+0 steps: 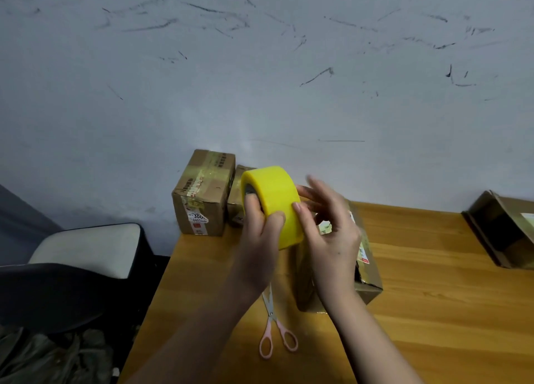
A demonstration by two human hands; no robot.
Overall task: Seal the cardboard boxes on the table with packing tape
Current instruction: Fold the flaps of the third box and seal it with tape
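Pink-handled scissors point(274, 330) lie closed on the wooden table point(433, 297), nearest the viewer, between the two forearms. Just beyond them, both hands hold a thick roll of yellow packing tape point(273, 204) up above the table. The left hand point(260, 233) grips the roll, fingers hooked into its core and thumb pressed on the outer face. The right hand point(329, 233) rests its thumb tip on the tape's surface while its other fingers spread loosely behind the roll (slightly blurred). Under the right hand sits a cardboard box point(367, 273), mostly hidden. Farther back, against the scuffed white wall point(260, 65), stand a taped box point(202, 192) and a smaller box point(235, 198) beside it. An open box point(502, 227) lies at the far right edge.
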